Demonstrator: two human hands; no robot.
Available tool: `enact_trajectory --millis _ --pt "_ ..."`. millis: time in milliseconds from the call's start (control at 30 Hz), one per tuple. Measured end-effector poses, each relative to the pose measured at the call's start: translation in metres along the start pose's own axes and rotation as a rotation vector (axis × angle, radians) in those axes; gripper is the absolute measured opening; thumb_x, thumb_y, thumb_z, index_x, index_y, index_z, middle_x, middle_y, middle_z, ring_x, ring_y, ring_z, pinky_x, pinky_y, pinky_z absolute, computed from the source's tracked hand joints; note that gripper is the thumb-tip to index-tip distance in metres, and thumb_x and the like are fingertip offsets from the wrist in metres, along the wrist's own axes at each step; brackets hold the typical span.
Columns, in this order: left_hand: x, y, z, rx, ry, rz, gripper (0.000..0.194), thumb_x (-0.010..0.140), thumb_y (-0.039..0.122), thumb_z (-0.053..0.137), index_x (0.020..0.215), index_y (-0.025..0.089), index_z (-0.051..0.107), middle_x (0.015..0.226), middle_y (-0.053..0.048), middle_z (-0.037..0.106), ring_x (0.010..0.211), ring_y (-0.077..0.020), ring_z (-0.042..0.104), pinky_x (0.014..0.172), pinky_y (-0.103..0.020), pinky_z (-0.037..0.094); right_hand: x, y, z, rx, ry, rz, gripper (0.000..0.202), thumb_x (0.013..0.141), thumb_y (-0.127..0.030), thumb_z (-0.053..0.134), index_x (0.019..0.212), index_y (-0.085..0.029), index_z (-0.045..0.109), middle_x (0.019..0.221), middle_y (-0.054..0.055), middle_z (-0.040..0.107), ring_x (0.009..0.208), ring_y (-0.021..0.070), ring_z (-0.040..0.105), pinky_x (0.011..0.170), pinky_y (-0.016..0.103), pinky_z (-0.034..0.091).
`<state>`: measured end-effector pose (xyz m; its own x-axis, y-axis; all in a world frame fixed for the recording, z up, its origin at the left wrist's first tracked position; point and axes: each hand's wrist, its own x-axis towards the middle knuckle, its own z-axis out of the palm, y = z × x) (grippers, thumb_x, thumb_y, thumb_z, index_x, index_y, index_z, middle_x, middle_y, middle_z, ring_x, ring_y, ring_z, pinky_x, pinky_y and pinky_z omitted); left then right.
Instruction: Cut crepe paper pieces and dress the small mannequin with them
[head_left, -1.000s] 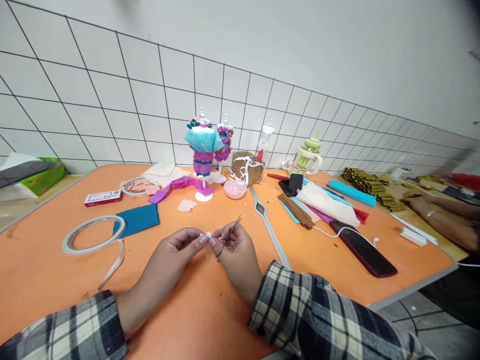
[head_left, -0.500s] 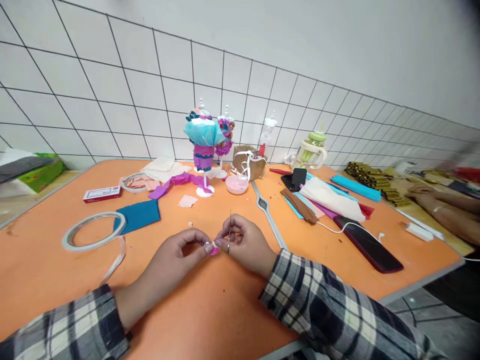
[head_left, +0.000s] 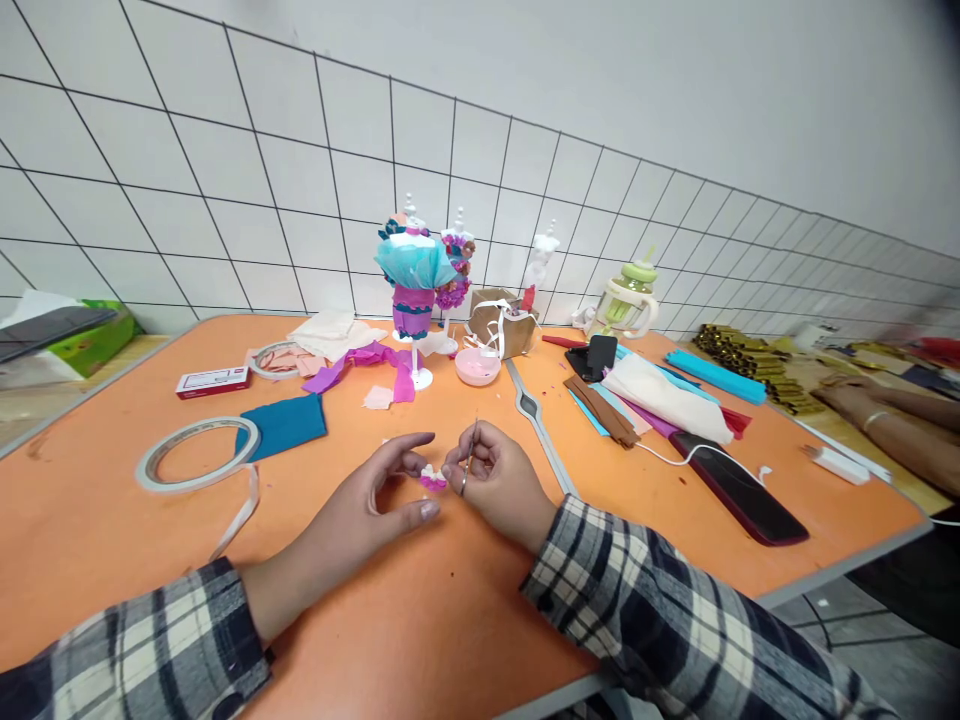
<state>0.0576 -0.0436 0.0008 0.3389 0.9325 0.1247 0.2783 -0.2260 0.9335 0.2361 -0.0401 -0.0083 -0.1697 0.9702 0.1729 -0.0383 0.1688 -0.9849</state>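
Thumb and forefinger of my left hand (head_left: 379,492) are spread apart beside a small pink and white paper piece (head_left: 433,478). My right hand (head_left: 499,480) pinches that piece at its right edge and also has a thin metal tool (head_left: 470,455) between its fingers, pointing up. Behind my hands stand a small dress form (head_left: 414,270) in turquoise and purple paper, a second one (head_left: 455,270) with flowers, and a bare white one (head_left: 541,255). A pink bowl (head_left: 478,368) sits near them.
Left lie a tape roll (head_left: 150,465), blue paper (head_left: 289,428) and a small box (head_left: 214,382). Right are paper strips (head_left: 604,408), a dark phone (head_left: 742,495) and a green-lidded bottle (head_left: 624,300). Another person's arms (head_left: 877,405) rest at the far right.
My left thumb and forefinger have opened away from the pink and white piece, which stays at my right fingertips. The view has shifted slightly.
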Motion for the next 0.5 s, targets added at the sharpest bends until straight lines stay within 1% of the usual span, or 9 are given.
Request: enact_trajectory --millis 67,100,167,267,433,500 --pt "0.0015 0.0002 0.0014 0.007 -0.027 -0.025 0.042 0.071 0.04 0.073 0.108 0.022 0.066 0.104 -0.008 0.07 0.101 -0.0273 0.062 0.092 -0.039 0.047 0.0004 0.0011 0.0019 0.073 0.035 0.032 0.026 0.068 -0.022 0.066 0.081 -0.022 0.043 0.076 -0.002 0.059 0.067 0.0113 0.055 0.057 0.022 0.041" --pt "0.0023 0.0004 0.0022 0.006 -0.043 -0.041 0.034 0.072 0.042 0.071 0.098 0.021 0.069 0.1 -0.007 0.071 0.098 -0.0274 0.063 0.089 -0.038 0.048 0.0003 0.0017 0.0033 0.104 0.043 0.046 0.029 0.067 -0.024 0.068 0.081 -0.022 0.043 0.076 -0.002 0.058 0.067 0.0111 0.055 0.056 0.022 0.041" --pt "0.0034 0.0009 0.0034 -0.011 -0.059 -0.074 0.027 0.075 0.046 0.067 0.084 0.021 0.07 0.09 -0.006 0.072 0.09 -0.0261 0.063 0.083 -0.037 0.049 -0.0002 0.0025 0.0064 0.138 0.041 0.061 0.033 0.066 -0.027 0.07 0.081 -0.022 0.041 0.077 -0.003 0.058 0.066 0.0106 0.054 0.056 0.021 0.041" --pt "0.0035 0.0017 0.0036 -0.066 -0.051 -0.1 0.027 0.075 0.048 0.066 0.077 0.021 0.069 0.083 -0.004 0.07 0.083 -0.0236 0.062 0.079 -0.033 0.049 -0.001 0.0025 0.0088 0.133 0.028 0.044 0.033 0.066 -0.026 0.07 0.081 -0.022 0.041 0.078 -0.003 0.058 0.067 0.0103 0.054 0.056 0.021 0.041" --pt "0.0018 0.0038 0.0005 -0.095 -0.117 -0.08 0.027 0.076 0.047 0.066 0.072 0.02 0.068 0.081 -0.003 0.067 0.08 -0.0208 0.06 0.074 -0.029 0.047 0.0001 -0.0005 0.0032 0.046 -0.008 0.002 0.028 0.067 -0.02 0.067 0.081 -0.022 0.043 0.077 -0.003 0.058 0.066 0.0099 0.053 0.058 0.021 0.042" --pt "0.0016 0.0045 -0.0003 -0.094 -0.123 -0.083 0.027 0.075 0.047 0.066 0.072 0.02 0.067 0.079 -0.003 0.066 0.078 -0.0207 0.059 0.073 -0.029 0.047 0.0005 -0.0012 0.001 0.013 -0.022 0.0 0.027 0.067 -0.02 0.067 0.081 -0.021 0.043 0.078 -0.002 0.059 0.065 0.0098 0.053 0.057 0.021 0.041"
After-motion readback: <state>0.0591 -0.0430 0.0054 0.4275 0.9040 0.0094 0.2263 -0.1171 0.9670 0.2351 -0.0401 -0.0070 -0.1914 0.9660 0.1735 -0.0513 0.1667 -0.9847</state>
